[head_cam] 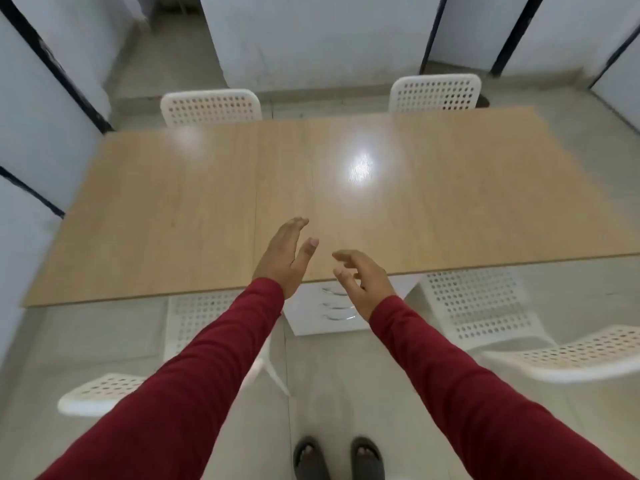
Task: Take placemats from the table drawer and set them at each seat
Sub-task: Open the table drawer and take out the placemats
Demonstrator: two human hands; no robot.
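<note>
both hands reach out ahead of me over the near edge of the table, holding nothing. my left hand (285, 259) is flat and edge-on, fingers straight and close together, thumb apart from them, above the wooden top. my right hand (362, 278) sits just beside it, fingers loosely curled and spread a little, gripping nothing, over the table's near edge. both arms are in dark red sleeves (194, 375).

just below the hands, under the middle of the table (173, 209), i see a white drawer unit (329, 317) with three curved metal handles (335, 308) stacked one above another; its drawers look closed. i can't see any placemats from here.

the tabletop is light wood with a bright glare patch near its centre. white perforated chairs stand around it: two on the far side (211, 107) (434, 93), and two on my side, one to the left (194, 327) and one to the right (485, 306). the floor is pale tile, and my dark sandals (339, 459) show at the bottom edge. white panels with black frames (52, 98) close off the room behind.
</note>
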